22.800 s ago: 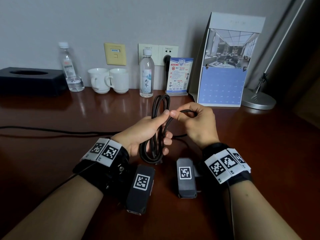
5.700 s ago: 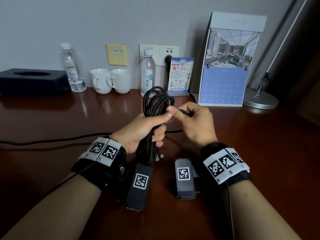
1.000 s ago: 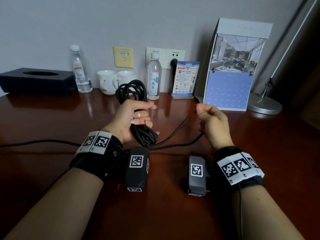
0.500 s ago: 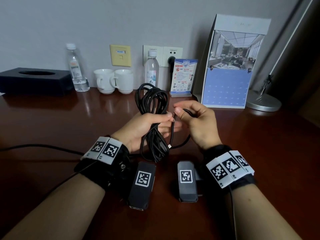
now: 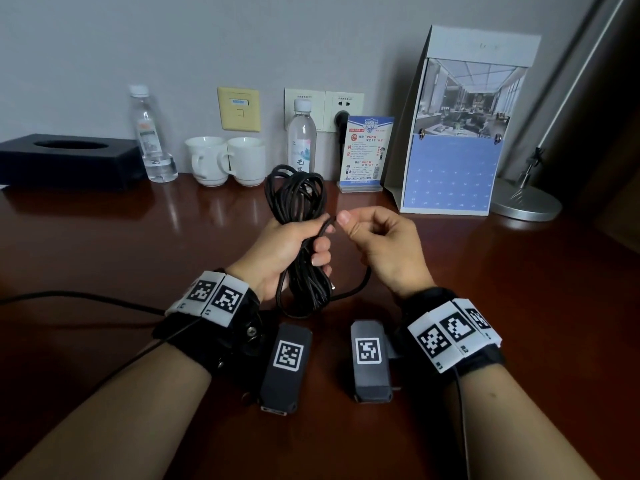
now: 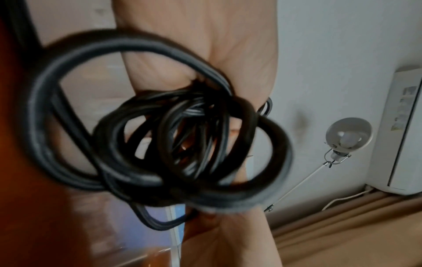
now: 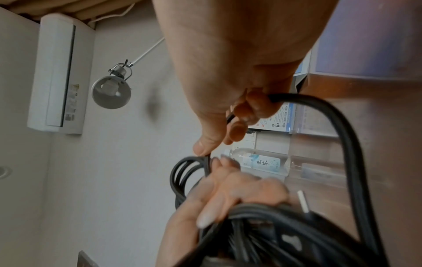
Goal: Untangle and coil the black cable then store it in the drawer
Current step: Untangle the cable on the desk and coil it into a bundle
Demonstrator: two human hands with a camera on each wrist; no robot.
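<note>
Centre frame: left hand (image 5: pixel 289 249) wraps its fingers round the upright bundle of thin black rubber cable (image 5: pixel 298 199). Right hand (image 5: pixel 381 245), just right of it, pinches the free strand; slack loops below. Drawer unseen.

Dim, soft room light here, and the glossy tabletop (image 5: pixel 104 244) throws back pale streaks under the white cups (image 5: pixel 225 161). Wide-angle bend tilts the calendar (image 5: pixel 460 133) at the head view's edge. On the left wrist view the black cable (image 6: pixel 160 144) smears into blur; the right hand (image 7: pixel 239 63) looms close and soft.
</note>
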